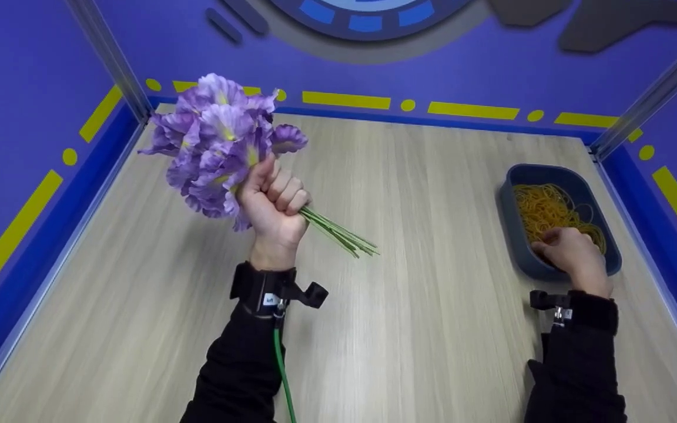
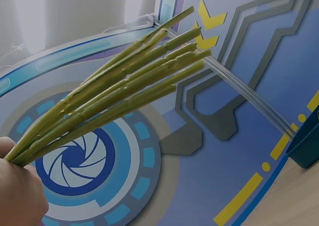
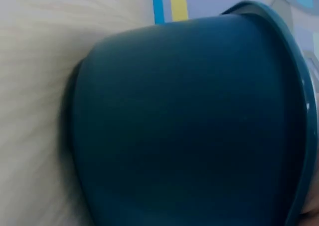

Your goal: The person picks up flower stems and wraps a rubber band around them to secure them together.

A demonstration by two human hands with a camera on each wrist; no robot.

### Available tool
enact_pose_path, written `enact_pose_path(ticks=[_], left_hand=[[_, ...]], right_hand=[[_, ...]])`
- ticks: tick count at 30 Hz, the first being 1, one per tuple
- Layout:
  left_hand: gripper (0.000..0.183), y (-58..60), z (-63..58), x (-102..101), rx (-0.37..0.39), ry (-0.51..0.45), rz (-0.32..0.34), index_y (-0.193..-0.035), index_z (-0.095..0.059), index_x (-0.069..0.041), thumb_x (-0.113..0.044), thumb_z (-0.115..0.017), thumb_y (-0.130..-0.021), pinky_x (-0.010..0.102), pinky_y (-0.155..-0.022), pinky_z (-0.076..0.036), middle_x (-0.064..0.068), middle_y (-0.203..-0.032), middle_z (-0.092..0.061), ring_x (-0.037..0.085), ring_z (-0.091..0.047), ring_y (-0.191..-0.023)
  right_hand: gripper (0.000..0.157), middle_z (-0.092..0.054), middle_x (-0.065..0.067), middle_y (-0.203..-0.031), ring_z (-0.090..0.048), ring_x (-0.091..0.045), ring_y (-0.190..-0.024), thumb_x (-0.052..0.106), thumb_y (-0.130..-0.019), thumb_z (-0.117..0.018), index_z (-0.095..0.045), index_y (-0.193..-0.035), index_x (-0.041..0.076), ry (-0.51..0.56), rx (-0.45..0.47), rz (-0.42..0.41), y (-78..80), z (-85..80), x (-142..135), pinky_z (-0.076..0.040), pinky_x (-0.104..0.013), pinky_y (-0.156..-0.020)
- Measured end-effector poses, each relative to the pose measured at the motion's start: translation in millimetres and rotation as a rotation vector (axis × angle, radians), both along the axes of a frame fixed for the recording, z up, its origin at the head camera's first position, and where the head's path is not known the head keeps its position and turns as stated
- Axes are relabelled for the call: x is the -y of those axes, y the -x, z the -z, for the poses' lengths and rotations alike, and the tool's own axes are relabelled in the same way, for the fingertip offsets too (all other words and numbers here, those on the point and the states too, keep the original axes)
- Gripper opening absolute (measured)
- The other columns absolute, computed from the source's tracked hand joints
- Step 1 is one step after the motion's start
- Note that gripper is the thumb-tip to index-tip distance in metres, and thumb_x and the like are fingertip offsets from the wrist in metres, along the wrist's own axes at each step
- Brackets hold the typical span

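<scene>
A bunch of purple artificial irises [image 1: 215, 141] is held up over the left part of the table. My left hand [image 1: 277, 197] grips its stems in a fist just below the blossoms. In the left wrist view the green stems [image 2: 119, 76] fan out from the fist, their cut ends free. My right hand [image 1: 570, 255] reaches over the near side of a dark blue bin [image 1: 515, 235], into yellow rubber bands [image 1: 541, 208]. The fingers bend downward and their tips are hard to make out, so whether they pinch a band does not show. The bin's outer wall fills most of the right wrist view.
The bin stands at the right side of a light wood table [image 1: 421, 247], close to the right panel. Blue printed panels [image 1: 409, 76] with metal corner posts close off the back and both sides. A green cable [image 1: 282, 364] trails from the left wrist strap.
</scene>
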State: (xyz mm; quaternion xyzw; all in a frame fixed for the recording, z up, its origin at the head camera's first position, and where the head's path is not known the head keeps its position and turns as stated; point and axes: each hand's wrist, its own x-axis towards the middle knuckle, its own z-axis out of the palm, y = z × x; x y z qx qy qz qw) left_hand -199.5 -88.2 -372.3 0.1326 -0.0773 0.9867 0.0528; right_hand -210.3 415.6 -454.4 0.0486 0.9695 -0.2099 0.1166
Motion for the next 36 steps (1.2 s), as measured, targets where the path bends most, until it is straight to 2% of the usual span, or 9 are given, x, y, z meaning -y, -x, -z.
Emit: enact_pose_path(ticks=[10,16,21,26,28,32,34,36], left_hand=[[0.049,0.8,2.0,-2.3,-0.028,0.008,0.031,-0.064,-0.021,-0.018,-0.003,-0.06,-0.089,0.019,-0.039,-0.01,-0.009,-0.054,-0.018,0.004,-0.012,-0.044],[0.049,-0.8,2.8,-2.7,-0.012,0.005,0.021,-0.064,-0.021,-0.02,-0.002,-0.061,-0.088,0.019,-0.038,-0.01,-0.008,-0.052,-0.019,0.004,-0.012,-0.043],[0.049,-1.2,2.6,-2.2,0.005,0.017,0.01,-0.064,-0.021,-0.02,-0.002,-0.061,-0.088,0.019,-0.038,-0.01,-0.008,-0.052,-0.019,0.004,-0.012,-0.043],[0.049,-1.0,-0.2,-1.9,0.016,0.037,0.0,-0.064,-0.022,-0.019,-0.003,-0.061,-0.087,0.019,-0.038,-0.01,-0.009,-0.052,-0.02,0.004,-0.012,-0.043],[0.049,-1.0,-0.8,-2.6,0.023,0.047,-0.003,-0.065,-0.022,-0.019,-0.003,-0.062,-0.087,0.019,-0.038,-0.01,-0.008,-0.051,-0.02,0.004,-0.013,-0.043],[0.05,-1.2,-0.3,-3.2,0.027,0.047,0.012,-0.065,-0.021,-0.02,-0.003,-0.063,-0.087,0.019,-0.038,-0.01,-0.008,-0.051,-0.021,0.004,-0.013,-0.043],[0.05,-1.3,0.0,-2.5,0.022,0.041,0.02,-0.064,-0.021,-0.02,-0.002,-0.062,-0.087,0.019,-0.038,-0.01,-0.008,-0.051,-0.021,0.004,-0.012,-0.043],[0.05,-1.5,0.6,-1.2,0.012,0.029,0.029,-0.064,-0.021,-0.02,-0.002,-0.062,-0.088,0.019,-0.038,-0.01,-0.008,-0.052,-0.02,0.004,-0.012,-0.043]], right_hand=[[0.041,-0.065,-0.03,-0.11,-0.062,-0.046,-0.092,0.032,-0.103,-0.059,-0.067,-0.12,-0.005,-0.037,-0.078,0.013,3.5,5.2,0.5,-0.048,-0.054,-0.069],[0.048,-0.064,-0.032,-0.114,-0.063,-0.045,-0.092,0.035,-0.106,-0.053,-0.064,-0.125,-0.007,-0.041,-0.109,0.028,1.6,1.3,2.7,-0.048,-0.052,-0.069],[0.049,-0.065,-0.03,-0.112,-0.062,-0.042,-0.088,0.037,-0.107,-0.05,-0.063,-0.126,-0.005,-0.036,-0.198,0.053,-1.5,-7.7,8.4,-0.047,-0.05,-0.068],[0.047,-0.063,-0.022,-0.093,-0.056,-0.033,-0.075,0.036,-0.108,-0.047,-0.062,-0.126,-0.006,-0.006,-0.304,0.062,-4.8,-22.1,14.5,-0.039,-0.043,-0.065],[0.048,-0.062,-0.02,-0.093,-0.054,-0.032,-0.074,0.035,-0.108,-0.047,-0.061,-0.127,-0.006,0.009,-0.335,0.075,-6.8,-27.6,16.2,-0.037,-0.042,-0.065],[0.049,-0.063,-0.026,-0.106,-0.057,-0.035,-0.085,0.036,-0.108,-0.046,-0.061,-0.127,-0.006,0.046,-0.384,0.098,-10.7,-37.4,21.3,-0.039,-0.041,-0.07],[0.049,-0.064,-0.025,-0.107,-0.058,-0.032,-0.086,0.038,-0.107,-0.047,-0.061,-0.127,-0.005,0.071,-0.412,0.096,-12.7,-42.6,25.7,-0.042,-0.036,-0.07],[0.048,-0.065,-0.023,-0.101,-0.059,-0.025,-0.081,0.039,-0.106,-0.05,-0.063,-0.125,-0.003,0.116,-0.452,0.083,-14.5,-47.5,32.3,-0.043,-0.028,-0.068]])
